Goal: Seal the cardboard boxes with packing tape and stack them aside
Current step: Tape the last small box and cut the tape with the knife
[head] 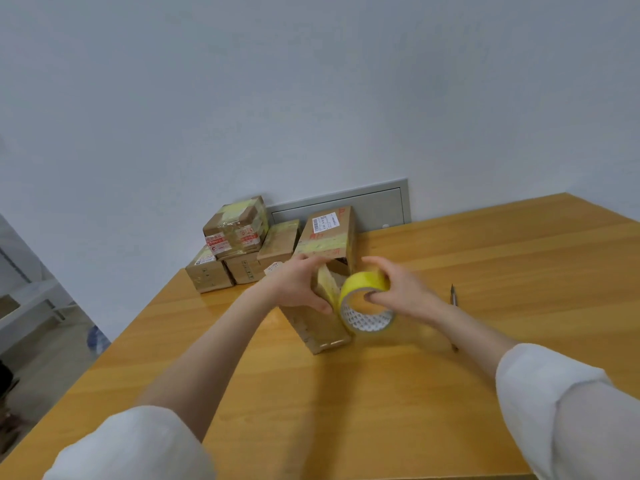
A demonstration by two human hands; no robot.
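A small brown cardboard box (320, 329) stands on the wooden table (346, 410) in front of me, its top flaps partly raised. My left hand (300, 285) grips the box at its top, thumb low on the near side, fingers over a flap. My right hand (401, 289) holds a yellow roll of packing tape (365, 301) against the box's right side, with a strip of tape running from the roll onto the flap. Behind the box stands a taller taped box (329, 237) with a white label.
Several sealed boxes (235, 244) are stacked at the table's far left corner against the wall. A pen-like tool (453, 296) lies on the table to the right of my right hand. The table's left edge drops to the floor.
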